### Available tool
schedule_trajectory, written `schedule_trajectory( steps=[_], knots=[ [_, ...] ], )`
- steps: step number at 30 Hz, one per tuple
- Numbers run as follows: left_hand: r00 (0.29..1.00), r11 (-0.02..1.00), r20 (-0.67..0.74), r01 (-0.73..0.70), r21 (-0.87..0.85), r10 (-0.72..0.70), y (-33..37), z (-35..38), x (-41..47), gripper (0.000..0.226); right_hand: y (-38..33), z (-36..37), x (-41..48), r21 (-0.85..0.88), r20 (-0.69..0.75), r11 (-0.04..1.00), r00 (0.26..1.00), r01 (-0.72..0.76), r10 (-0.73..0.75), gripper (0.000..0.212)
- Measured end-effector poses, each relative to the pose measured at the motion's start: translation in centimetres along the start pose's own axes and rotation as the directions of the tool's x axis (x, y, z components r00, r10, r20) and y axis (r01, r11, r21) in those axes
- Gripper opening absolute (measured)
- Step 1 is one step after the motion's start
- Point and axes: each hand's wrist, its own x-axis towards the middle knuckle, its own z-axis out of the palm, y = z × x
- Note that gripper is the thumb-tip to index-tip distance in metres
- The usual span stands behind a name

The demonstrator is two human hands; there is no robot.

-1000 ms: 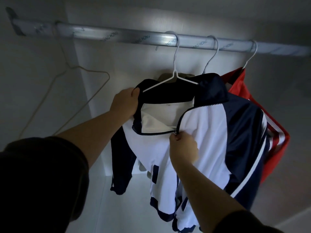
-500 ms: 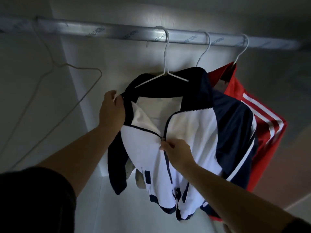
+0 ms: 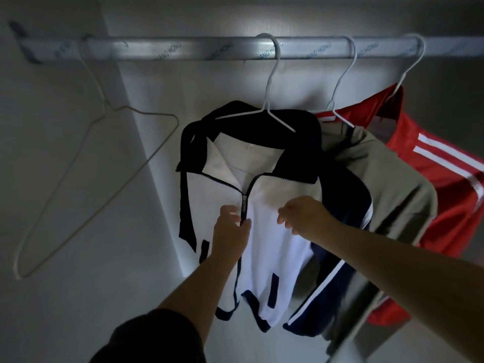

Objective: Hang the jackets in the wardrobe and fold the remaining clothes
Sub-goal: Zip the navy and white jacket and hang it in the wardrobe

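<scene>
Rail [image 3: 183,49]: runs across at 12 o'clock, from left wall to right edge, with printed wrap on it.
White jacket [image 3: 275,247]: hangs in the middle, on a white hanger [image 3: 272,82] hooked over the rail; navy collar, navy sleeves, white front; zipped up to the chest, open above it, collar spread apart.
Zip pull [image 3: 244,205]: sits at the top of the closed zip, points down, just above the left fingers.
Left hand [image 3: 230,231]: comes up from 6 o'clock, pinches the white jacket at the zip line between thumb and fingers, directly under the pull.
Right hand [image 3: 306,216]: comes in from 4 o'clock, lies on the white front panel at the 3 o'clock side of the zip, fingers bent toward the cloth; cannot tell if gripping the cloth or only touching.
Grey jacket [image 3: 392,192]: hangs at 2 o'clock, just behind the white jacket, partly covered by it.
Red jacket [image 3: 450,195]: hangs at 3 o'clock, behind the grey jacket, white stripes on the sleeve.
Bare hanger [image 3: 150,112]: hangs alone at 9 o'clock on the rail, well apart from the jackets, turned sideways.
Dark sleeve [image 3: 157,339]: covers the left upper arm at 7 o'clock.
</scene>
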Motion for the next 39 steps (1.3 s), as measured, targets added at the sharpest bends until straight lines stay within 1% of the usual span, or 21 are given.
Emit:
schedule_trajectory(
  steps=[2, 7, 10, 13, 17, 20, 22, 23, 25, 28, 30, 33, 34, 35, 37, 38, 39],
  knots=[
    [0.999, 1.0, -0.049, -0.015, 0.013, 0.015, 0.4, -0.5, 1.2, 0.041, 0.3, -0.3, 0.4, -0.071, -0.006, 0.997, 1.0, 0.019, -0.019, 0.023],
    [0.998, 0.991, -0.053, -0.034, 0.129, 0.041, 1.2, -1.4, 4.3, 0.041, 0.8, -0.9, 1.0, -0.015, -0.031, 0.999, 0.998, 0.05, -0.05, 0.022],
    [0.997, 0.98, -0.064, -0.024, 0.195, 0.037, 1.3, -1.2, 5.9, 0.036, 1.0, -1.2, 1.5, 0.051, -0.035, 0.997, 0.998, 0.061, -0.06, 0.033],
    [0.997, 0.971, -0.07, -0.008, 0.237, 0.025, 1.2, -0.7, 6.7, 0.035, 1.4, -1.5, 1.9, 0.045, -0.061, 0.995, 0.995, 0.086, -0.083, 0.035],
    [0.998, 0.967, -0.061, 0.009, 0.256, 0.007, 1.7, 0.5, 6.9, 0.034, 2.6, -2.5, 2.1, 0.053, -0.072, 0.994, 0.993, 0.094, -0.09, 0.033],
    [0.997, 0.952, -0.079, 0.019, 0.307, 0.006, 2.2, 1.7, 6.6, 0.022, 3.4, -3.3, 2.2, 0.047, -0.083, 0.995, 0.993, 0.093, -0.089, 0.031],
    [0.993, 0.924, -0.117, 0.032, 0.381, 0.014, 2.5, 2.2, 6.3, 0.014, 3.7, -3.7, 2.3, 0.036, -0.09, 0.994, 0.991, 0.099, -0.095, 0.028],
    [0.99, 0.913, -0.139, 0.037, 0.406, 0.021, 2.6, 2.4, 6.2, 0.014, 3.8, -3.8, 2.2, 0.037, -0.094, 0.995, 0.991, 0.096, -0.093, 0.027],
    [0.985, 0.916, -0.168, 0.043, 0.4, 0.027, 2.7, 2.6, 6.0, 0.014, 4.0, -4.0, 2.3, 0.041, -0.112, 0.995, 0.99, 0.093, -0.088, 0.026],
    [0.987, 0.918, -0.159, 0.042, 0.394, 0.023, 2.9, 2.9, 5.7, 0.017, 4.3, -4.0, 2.3, 0.064, -0.129, 0.993, 0.987, 0.102, -0.093, 0.024],
    [0.984, 0.902, -0.172, 0.044, 0.43, 0.034, 3.2, 3.2, 5.8, 0.014, 4.5, -4.0, 2.3, 0.076, -0.137, 0.991, 0.986, 0.109, -0.098, 0.024],
    [0.98, 0.867, -0.191, 0.041, 0.497, 0.063, 3.6, 3.7, 5.9, 0.019, 4.8, -4.4, 1.9, 0.105, -0.152, 0.987, 0.983, 0.121, -0.104, 0.025],
    [0.981, 0.876, -0.18, 0.025, 0.481, 0.071, 3.5, 3.8, 5.7, 0.019, 4.9, -4.5, 1.9, 0.117, -0.155, 0.986, 0.983, 0.118, -0.099, 0.025],
    [0.986, 0.907, -0.154, 0.004, 0.421, 0.067, 3.4, 3.8, 5.6, 0.017, 4.9, -4.6, 1.8, 0.126, -0.156, 0.986, 0.984, 0.112, -0.092, 0.025],
    [0.997, 0.991, -0.082, 0.01, 0.133, 0.001, 3.1, 3.3, 4.7, 0.013, 4.9, -4.2, 1.8, 0.133, -0.157, 0.988, 0.986, 0.079, -0.058, 0.023],
    [0.998, 0.999, -0.053, 0.036, 0.002, -0.036, 3.0, 2.8, 4.0, 0.011, 4.7, -3.7, 1.7, 0.141, -0.152, 0.989, 0.988, 0.051, -0.029, 0.021],
    [0.998, 0.995, -0.03, 0.061, -0.084, -0.064, 2.9, 2.1, 3.4, 0.011, 4.7, -3.0, 1.8, 0.151, -0.135, 0.988, 0.991, 0.029, -0.009, 0.02]
  ],
)
